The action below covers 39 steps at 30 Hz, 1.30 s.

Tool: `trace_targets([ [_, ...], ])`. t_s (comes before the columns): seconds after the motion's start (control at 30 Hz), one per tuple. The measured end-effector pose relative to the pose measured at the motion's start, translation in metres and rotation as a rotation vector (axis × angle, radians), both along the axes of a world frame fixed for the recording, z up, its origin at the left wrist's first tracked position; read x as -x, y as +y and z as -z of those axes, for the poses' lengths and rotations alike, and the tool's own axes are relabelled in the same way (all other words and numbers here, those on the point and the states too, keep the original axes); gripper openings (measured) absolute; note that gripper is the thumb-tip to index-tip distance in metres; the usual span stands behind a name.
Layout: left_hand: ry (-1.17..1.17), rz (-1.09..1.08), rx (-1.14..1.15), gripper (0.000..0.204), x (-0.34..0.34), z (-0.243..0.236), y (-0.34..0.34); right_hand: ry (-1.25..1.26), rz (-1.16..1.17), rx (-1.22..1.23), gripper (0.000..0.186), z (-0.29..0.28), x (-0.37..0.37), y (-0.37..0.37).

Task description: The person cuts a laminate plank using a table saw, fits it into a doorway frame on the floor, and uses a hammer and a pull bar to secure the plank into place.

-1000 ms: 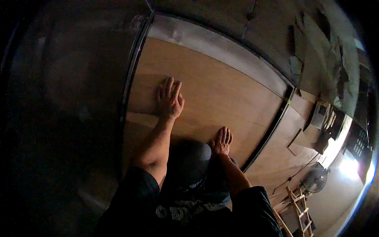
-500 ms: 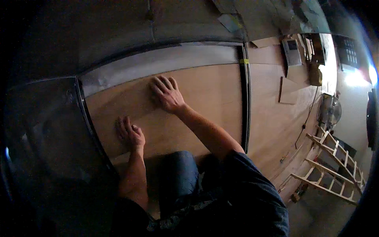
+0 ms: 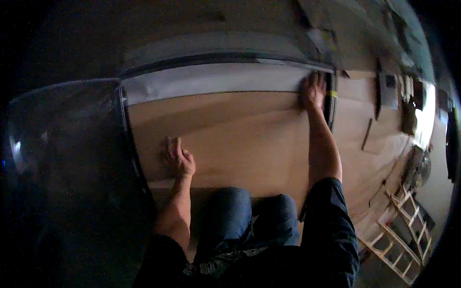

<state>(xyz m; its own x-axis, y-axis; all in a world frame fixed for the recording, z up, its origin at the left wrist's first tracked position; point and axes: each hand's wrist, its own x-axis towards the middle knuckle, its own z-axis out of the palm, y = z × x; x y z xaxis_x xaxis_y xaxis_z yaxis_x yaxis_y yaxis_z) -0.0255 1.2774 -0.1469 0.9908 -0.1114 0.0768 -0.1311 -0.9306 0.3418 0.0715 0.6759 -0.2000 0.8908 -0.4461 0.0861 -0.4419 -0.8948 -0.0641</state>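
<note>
A brown wood-coloured sheet (image 3: 240, 139) lies in front of my knees, inside a dark frame (image 3: 127, 120). Along its far edge runs a pale grey-white strip (image 3: 211, 80). My left hand (image 3: 181, 158) rests on the left part of the brown sheet with its fingers apart, holding nothing. Out at the far right corner, my right hand (image 3: 314, 93) is laid flat with fingers stretched out, over the end of the pale strip and close beside the frame's right bar. A bit of yellow tape (image 3: 333, 93) sits on that bar, just right of the hand.
Dark glossy panels (image 3: 67, 158) extend to the left. On the right a brown surface (image 3: 355, 153) carries a grey box-like thing (image 3: 388, 90) and other items. Beyond are a round metal fan-like object (image 3: 420, 168) and light wooden ladder-like frames (image 3: 408, 225).
My right hand has slid from the middle of the sheet to the far right corner. My left hand stays on the sheet's left part. The whole view has shifted.
</note>
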Motion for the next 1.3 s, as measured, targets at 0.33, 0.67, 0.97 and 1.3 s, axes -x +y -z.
trace_targets([
  [0.33,0.043,-0.051,-0.077,0.054,0.008,-0.01,0.015,-0.156,-0.336,-0.207,0.061,-0.021,0.013,0.271],
  [0.67,-0.2,-0.095,0.231,0.03,-0.151,0.0,0.033,-0.205,-0.597,-0.162,0.038,-0.03,-0.007,0.312],
  [0.97,-0.14,-0.286,0.13,0.044,-0.243,0.01,0.07,-0.159,-0.57,-0.259,0.039,-0.045,-0.011,0.338],
  [1.3,-0.262,-0.295,0.091,0.041,-0.245,0.019,0.072,-0.127,-0.887,-0.041,0.031,-0.069,-0.188,0.52],
])
